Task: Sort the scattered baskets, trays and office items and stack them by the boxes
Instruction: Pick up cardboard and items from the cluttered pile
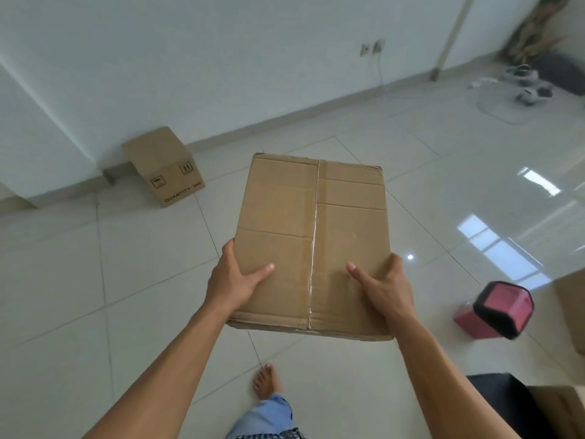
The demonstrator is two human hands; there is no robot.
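A cardboard box (311,242) is gripped at its near corners by left hand (232,280) and right hand (386,289) above the floor (126,280). Held only there, it may tip forward and fall.

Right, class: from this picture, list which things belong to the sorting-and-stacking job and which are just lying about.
Belong to the job:
taped box, gripped by the left hand and right hand
small box by the wall
pink bin, tipped on the floor

Just lying about:
tangle of cables in the far corner
wall sockets
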